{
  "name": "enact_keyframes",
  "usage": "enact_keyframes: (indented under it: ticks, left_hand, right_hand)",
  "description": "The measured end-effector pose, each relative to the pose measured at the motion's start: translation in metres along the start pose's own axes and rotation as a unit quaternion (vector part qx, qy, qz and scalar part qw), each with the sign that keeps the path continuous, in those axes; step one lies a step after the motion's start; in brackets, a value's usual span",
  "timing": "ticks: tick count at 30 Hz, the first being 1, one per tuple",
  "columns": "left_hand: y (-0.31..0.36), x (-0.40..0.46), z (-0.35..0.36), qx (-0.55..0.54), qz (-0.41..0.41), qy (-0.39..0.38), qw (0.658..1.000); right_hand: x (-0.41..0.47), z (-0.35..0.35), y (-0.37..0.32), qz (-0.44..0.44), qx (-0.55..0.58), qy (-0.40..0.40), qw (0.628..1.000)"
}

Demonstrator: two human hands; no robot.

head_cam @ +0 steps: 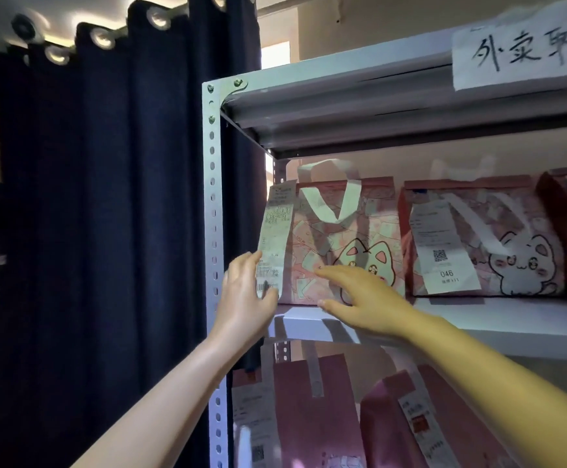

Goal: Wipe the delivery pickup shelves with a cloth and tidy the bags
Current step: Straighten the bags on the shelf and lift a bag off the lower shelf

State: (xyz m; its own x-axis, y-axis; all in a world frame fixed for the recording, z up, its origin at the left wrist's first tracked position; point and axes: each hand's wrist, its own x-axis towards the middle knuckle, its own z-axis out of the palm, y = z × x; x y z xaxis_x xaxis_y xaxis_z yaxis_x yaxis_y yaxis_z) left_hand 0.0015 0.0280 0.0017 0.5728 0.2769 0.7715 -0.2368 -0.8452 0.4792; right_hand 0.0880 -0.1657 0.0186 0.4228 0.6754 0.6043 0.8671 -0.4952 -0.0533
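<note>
A pale grey metal shelving unit with a perforated upright point(213, 204) is seen from close in, beside a dark navy eyelet curtain point(106, 197). On its middle shelf board point(498, 319), at the left end, a pink paper carrier bag printed with a cartoon cat and fitted with a cream loop handle point(346, 238) is stood upright. A long white printed receipt point(273, 238) is hung down the bag's left front edge.

The left hand point(246, 295) is raised at the bag's left side, fingers straight and spread, with the fingertips laid against the lower part of the receipt; nothing is gripped by it. The right hand point(363, 298) is stretched flat across the bag's lower front, fingers extended and relaxed, the thumb just above the shelf's front lip. Whether the palm is actually pressed on the bag cannot be told, as the frame is blurred there.

Just beside this bag to the right, a second pink paper bag with a cartoon rabbit and a white slip numbered 046 point(484, 244) is stood on the same board. Darker pink bags with receipts point(315, 417) are kept on the shelf below. A handwritten white paper sign point(525, 55) is fixed to the top shelf's edge.
</note>
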Motion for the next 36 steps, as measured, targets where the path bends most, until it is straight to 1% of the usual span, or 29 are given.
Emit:
enact_keyframes:
  ticks: [1,3,5,8,11,14,19,21,23,25,29,32,36]
  left_hand:
    - [0.005,0.001,0.002,0.018,0.029,0.008,0.999]
    - [0.018,0.005,0.010,0.027,0.078,-0.001,0.997]
    - [0.035,0.007,0.023,0.000,0.112,-0.033,0.993]
    - [0.062,0.007,0.049,-0.054,0.128,-0.089,0.986]
    - [0.087,0.008,0.079,-0.128,0.104,-0.139,0.976]
    - [0.113,0.012,0.107,-0.203,0.072,-0.162,0.963]
    - [0.143,0.028,0.150,-0.206,-0.033,-0.249,0.946]
    - [0.153,0.036,0.164,-0.197,-0.064,-0.264,0.942]
    - [0.163,0.041,0.176,-0.179,-0.087,-0.257,0.946]
    - [0.167,0.045,0.187,-0.154,-0.105,-0.239,0.953]
    - [0.169,0.047,0.204,-0.129,-0.133,-0.176,0.967]
    - [0.167,0.043,0.206,-0.122,-0.137,-0.128,0.975]
    - [0.159,0.038,0.205,-0.128,-0.124,-0.124,0.976]
  right_hand:
    - [-0.004,-0.003,0.003,0.007,-0.005,0.006,1.000]
    - [-0.015,-0.012,0.010,0.034,-0.014,0.021,0.999]
    - [-0.030,-0.022,0.018,0.070,-0.020,0.039,0.997]
    - [-0.056,-0.039,0.034,0.123,-0.022,0.065,0.990]
    - [-0.080,-0.059,0.051,0.167,-0.029,0.067,0.983]
    - [-0.100,-0.080,0.070,0.206,-0.035,0.059,0.976]
    - [-0.116,-0.109,0.105,0.236,0.020,0.053,0.970]
    - [-0.115,-0.115,0.119,0.248,0.048,0.039,0.967]
    - [-0.112,-0.118,0.132,0.265,0.080,0.020,0.961]
    - [-0.109,-0.119,0.144,0.270,0.089,0.004,0.959]
    - [-0.106,-0.118,0.157,0.254,0.088,-0.041,0.962]
    - [-0.110,-0.118,0.161,0.229,0.083,-0.056,0.968]
    - [-0.119,-0.122,0.167,0.197,0.094,-0.063,0.974]
